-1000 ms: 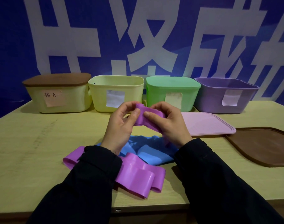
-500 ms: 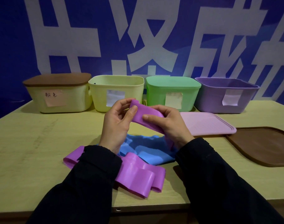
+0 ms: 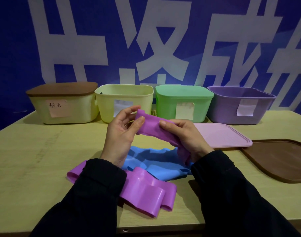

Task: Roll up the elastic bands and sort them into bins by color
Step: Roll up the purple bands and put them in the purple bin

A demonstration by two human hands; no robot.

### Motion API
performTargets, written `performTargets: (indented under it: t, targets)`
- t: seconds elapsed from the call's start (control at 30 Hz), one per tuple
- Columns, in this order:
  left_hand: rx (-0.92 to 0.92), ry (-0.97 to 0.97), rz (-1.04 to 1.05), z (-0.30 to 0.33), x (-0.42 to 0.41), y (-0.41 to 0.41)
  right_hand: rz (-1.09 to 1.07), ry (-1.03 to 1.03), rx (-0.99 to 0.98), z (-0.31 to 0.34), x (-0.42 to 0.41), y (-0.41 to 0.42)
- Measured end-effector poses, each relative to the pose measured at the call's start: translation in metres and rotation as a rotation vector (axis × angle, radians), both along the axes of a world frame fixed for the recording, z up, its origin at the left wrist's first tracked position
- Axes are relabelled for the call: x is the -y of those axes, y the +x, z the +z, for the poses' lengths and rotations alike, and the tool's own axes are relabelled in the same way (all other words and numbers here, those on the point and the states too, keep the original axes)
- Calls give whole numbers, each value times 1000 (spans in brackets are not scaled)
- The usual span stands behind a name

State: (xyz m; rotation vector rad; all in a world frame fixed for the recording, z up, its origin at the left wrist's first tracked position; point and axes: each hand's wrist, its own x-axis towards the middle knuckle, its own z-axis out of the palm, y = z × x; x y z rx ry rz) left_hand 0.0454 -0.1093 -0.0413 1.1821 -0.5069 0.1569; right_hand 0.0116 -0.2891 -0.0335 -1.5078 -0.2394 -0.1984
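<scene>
Pale wood covers the table (image 3: 26,151), which carries four bins along its far edge: from ten o'clock to two o'clock, a cream bin with a brown lid (image 3: 64,106), an open yellow bin (image 3: 124,101), a lidded green bin (image 3: 184,103) and an open purple bin (image 3: 240,105). Two loose lids lie at three o'clock, a brown lid (image 3: 279,159) and, touching its near edge, a pink lid (image 3: 221,134). Two bands are in view: a blue band (image 3: 156,161) crumpled at the centre, and a purple band (image 3: 151,129), one end lifted, the rest trailing down to folds at six o'clock. Since a second ago the bunched end between the hands has been drawn out into a flatter, longer strip and raised a little, so I judge the rolling is only being set up; nothing looks rolled or binned yet, and the open purple bin seems the likely target. The right hand (image 3: 185,135) grips the strip, its fingers curled round it with the thumb on top; the left hand (image 3: 120,132) pinches the free end between thumb and forefinger, the other fingers loosely spread
</scene>
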Motion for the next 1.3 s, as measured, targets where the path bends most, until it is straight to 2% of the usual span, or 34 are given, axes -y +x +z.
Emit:
performTargets:
  t: [0.13,0.27,0.53,0.67,0.83,0.93,1.13,1.3]
  targets:
    - [0,127,72,-3,4,-2,-76,-65,141,-3,-1,2]
    - [48,255,110,-5,1,-3,-154,-210,189,-6,-3,1]
    - [10,188,95,-1,1,-5,-176,-99,176,-6,-2,4]
    - [38,151,43,1,4,-9,-130,12,90,-1,-3,2]
    - [3,115,-69,2,1,-9,114,-100,-87,0,0,-6]
    - [-24,105,-108,1,1,-8,97,-63,-55,1,-1,-6]
    - [49,165,-88,3,0,-12,139,-41,-45,0,2,-3]
    - [17,129,-8,5,0,-10,59,-138,0,1,4,-5]
